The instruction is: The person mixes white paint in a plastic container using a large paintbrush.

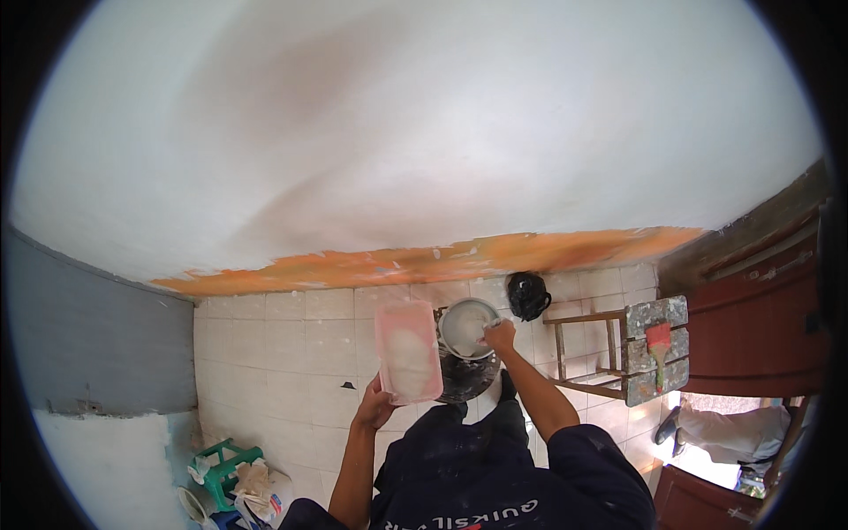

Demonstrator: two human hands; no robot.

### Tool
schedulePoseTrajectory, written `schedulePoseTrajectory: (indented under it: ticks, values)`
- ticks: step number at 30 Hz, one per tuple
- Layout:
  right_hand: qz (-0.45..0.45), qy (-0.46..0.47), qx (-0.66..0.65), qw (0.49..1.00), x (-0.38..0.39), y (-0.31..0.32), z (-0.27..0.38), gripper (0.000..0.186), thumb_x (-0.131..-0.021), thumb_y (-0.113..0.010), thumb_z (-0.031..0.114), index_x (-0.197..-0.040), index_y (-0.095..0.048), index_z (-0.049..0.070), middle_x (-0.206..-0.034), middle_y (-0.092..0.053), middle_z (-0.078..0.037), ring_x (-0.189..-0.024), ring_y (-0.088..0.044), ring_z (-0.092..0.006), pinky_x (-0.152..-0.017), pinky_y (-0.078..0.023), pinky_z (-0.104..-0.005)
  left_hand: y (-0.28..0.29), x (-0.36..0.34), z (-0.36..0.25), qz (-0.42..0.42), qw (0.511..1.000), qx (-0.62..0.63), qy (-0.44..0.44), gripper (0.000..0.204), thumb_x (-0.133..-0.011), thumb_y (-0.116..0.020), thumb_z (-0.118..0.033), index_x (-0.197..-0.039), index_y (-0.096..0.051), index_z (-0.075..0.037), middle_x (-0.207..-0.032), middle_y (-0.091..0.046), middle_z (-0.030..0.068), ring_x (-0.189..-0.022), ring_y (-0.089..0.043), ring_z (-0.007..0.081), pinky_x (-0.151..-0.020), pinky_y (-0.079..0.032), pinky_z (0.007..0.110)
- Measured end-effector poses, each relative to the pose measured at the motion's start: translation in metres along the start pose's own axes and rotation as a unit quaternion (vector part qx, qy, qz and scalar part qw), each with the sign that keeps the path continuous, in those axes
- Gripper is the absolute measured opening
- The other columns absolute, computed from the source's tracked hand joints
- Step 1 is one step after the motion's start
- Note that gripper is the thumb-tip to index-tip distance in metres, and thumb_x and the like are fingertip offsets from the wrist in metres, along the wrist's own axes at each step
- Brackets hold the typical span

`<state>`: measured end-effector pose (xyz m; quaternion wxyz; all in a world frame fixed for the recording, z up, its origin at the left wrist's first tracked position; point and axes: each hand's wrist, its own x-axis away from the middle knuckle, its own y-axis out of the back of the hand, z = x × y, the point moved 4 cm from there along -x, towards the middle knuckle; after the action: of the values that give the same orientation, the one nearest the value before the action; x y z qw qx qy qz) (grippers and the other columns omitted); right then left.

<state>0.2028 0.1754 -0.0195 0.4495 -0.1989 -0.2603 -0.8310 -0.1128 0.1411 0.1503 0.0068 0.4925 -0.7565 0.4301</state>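
Pink tray: the pink, translucent, rectangular plastic tray (383, 325) sits just left of the bucket, in front of the body, with a pale mass (408, 358) spread over its middle and lower part.
Left hand: the left hand (378, 402) has its fingers gripping the tray's near left corner; a firm hold with the rim kept level should stop the load from sliding.
Grey bucket: the round grey bucket (444, 340), holding a thick-looking white mixture (460, 331), stands by a dark, paint-spattered round object (468, 380); how it is supported is unclear.
Right hand: the right hand (500, 336) is over the bucket's right side, fingers bunched; whether they grip a tool, I cannot tell.
Mixture handling: small portions, wiped against the bucket's rim, would probably drip less.
Gap: tray and bucket are close together; holding the tray's edge near the rim would likely keep spills off the tiled floor (265, 353).
Red brush: the flat red brush (658, 340) lies on the paint-spattered wooden stool (640, 311), well apart from both hands.
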Motion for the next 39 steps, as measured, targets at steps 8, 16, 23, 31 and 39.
schedulePoseTrajectory:
  ticks: [8,16,23,31,39]
  values:
    - [-0.035,0.056,0.197,0.978,-0.03,-0.026,-0.05,0.027,-0.069,-0.066,0.016,-0.078,-0.058,-0.008,-0.074,-0.064,-0.023,-0.073,-0.066,-0.0354,-0.068,-0.054,-0.0393,-0.008,-0.004,0.002,-0.017,0.999,-0.019,0.032,0.076,-0.067,-0.07,-0.013,-0.132,-0.034,0.002,-0.124,-0.05,0.011,-0.112,-0.053,0.0228,-0.094,-0.044,0.038]
    - [-0.032,0.05,0.103,0.993,0.006,0.008,-0.054,0.026,-0.068,-0.067,0.016,-0.088,-0.064,0.0,-0.083,-0.066,-0.017,-0.079,-0.065,-0.0317,-0.072,-0.051,-0.0369,-0.04,-0.024,0.003,0.053,0.996,-0.046,0.06,0.078,-0.059,-0.055,0.001,-0.134,-0.033,0.003,-0.125,-0.05,0.0099,-0.113,-0.051,0.0199,-0.095,-0.043,0.034]
    - [-0.335,0.184,0.226,0.896,0.151,0.21,0.022,0.019,-0.07,-0.062,0.007,-0.088,-0.066,0.005,-0.077,-0.065,-0.015,-0.071,-0.064,-0.0277,-0.066,-0.049,-0.0388,-0.093,-0.042,0.007,0.104,0.99,-0.044,0.081,0.075,-0.06,-0.054,0.003,-0.132,-0.036,0.002,-0.123,-0.051,0.0101,-0.114,-0.051,0.0206,-0.096,-0.042,0.035]
    - [-0.48,-0.048,0.376,0.791,0.164,0.468,0.004,0.037,-0.073,-0.059,0.018,-0.104,-0.058,-0.003,-0.119,-0.049,-0.022,-0.111,-0.048,-0.0375,-0.09,-0.042,-0.0465,-0.161,-0.063,0.053,0.135,0.988,-0.066,0.041,0.071,-0.066,-0.065,-0.01,-0.13,-0.038,0.004,-0.123,-0.052,0.013,-0.113,-0.053,0.0236,-0.097,-0.042,0.037]
    - [-0.182,-0.144,0.51,0.829,0.098,0.504,-0.063,0.064,-0.074,-0.057,0.021,-0.133,-0.037,0.003,-0.14,-0.029,-0.022,-0.128,-0.031,-0.0394,-0.104,-0.028,-0.0521,-0.243,-0.066,0.133,0.14,0.989,0.014,0.054,0.07,-0.069,-0.063,-0.008,-0.132,-0.035,0.003,-0.124,-0.051,0.0131,-0.112,-0.053,0.0239,-0.095,-0.044,0.038]
